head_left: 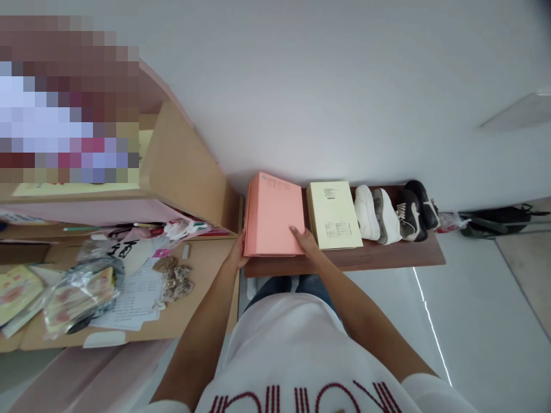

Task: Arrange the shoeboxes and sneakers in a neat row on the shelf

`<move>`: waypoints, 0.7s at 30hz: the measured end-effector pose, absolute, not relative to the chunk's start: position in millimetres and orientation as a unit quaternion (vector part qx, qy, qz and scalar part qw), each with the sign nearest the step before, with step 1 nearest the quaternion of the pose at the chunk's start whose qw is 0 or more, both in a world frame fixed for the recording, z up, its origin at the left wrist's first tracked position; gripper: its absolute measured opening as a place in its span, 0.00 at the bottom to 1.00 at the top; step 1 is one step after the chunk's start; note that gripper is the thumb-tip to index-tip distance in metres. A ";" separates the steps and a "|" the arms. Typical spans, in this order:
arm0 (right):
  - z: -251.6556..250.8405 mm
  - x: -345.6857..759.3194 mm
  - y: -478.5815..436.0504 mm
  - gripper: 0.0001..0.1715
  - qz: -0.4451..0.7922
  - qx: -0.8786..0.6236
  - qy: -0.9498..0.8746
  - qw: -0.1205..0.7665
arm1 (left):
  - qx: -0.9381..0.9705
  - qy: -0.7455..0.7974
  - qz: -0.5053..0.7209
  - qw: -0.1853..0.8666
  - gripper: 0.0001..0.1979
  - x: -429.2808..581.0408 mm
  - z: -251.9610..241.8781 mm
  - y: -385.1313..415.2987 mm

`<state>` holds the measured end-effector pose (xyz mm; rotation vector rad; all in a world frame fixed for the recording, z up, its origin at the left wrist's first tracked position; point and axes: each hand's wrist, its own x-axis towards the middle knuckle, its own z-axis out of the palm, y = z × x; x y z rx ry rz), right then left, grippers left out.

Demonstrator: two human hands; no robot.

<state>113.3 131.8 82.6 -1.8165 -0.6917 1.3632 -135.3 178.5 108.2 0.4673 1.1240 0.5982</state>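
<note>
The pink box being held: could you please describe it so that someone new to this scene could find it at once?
Look at the low brown shelf along the white wall. At its left end, beside the desk, lies the pink box, with the left hand and right hand on its near corners. Its neighbour, the yellow box, is smaller, and only the pink one is touched.

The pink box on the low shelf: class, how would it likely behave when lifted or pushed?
The pink box looks stiff: flat faces, crisp edges. It probably slides rather than tips, lying flat on the shelf. Both hands, left and right, grip its near corners, suggesting bulk.
</note>
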 end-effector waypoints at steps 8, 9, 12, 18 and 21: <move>104.9 87.6 142.9 0.57 0.500 -0.682 -0.360 0.396 | 0.176 0.462 0.296 0.818 0.35 -140.3 126.7 172.4; 108.9 83.0 143.2 0.56 0.515 -0.668 -0.364 0.394 | 0.187 0.468 0.292 0.813 0.35 -139.1 128.2 173.8; 119.3 73.6 140.6 0.52 0.561 -0.626 -0.359 0.406 | 0.226 0.489 0.275 0.796 0.34 -136.1 132.6 178.0; 122.8 77.3 132.7 0.51 0.621 -0.565 -0.305 0.450 | 0.283 0.504 0.258 0.774 0.37 -127.6 136.6 174.7; 120.5 84.8 131.6 0.48 0.633 -0.561 -0.298 0.443 | 0.289 0.509 0.248 0.772 0.37 -119.9 135.5 174.5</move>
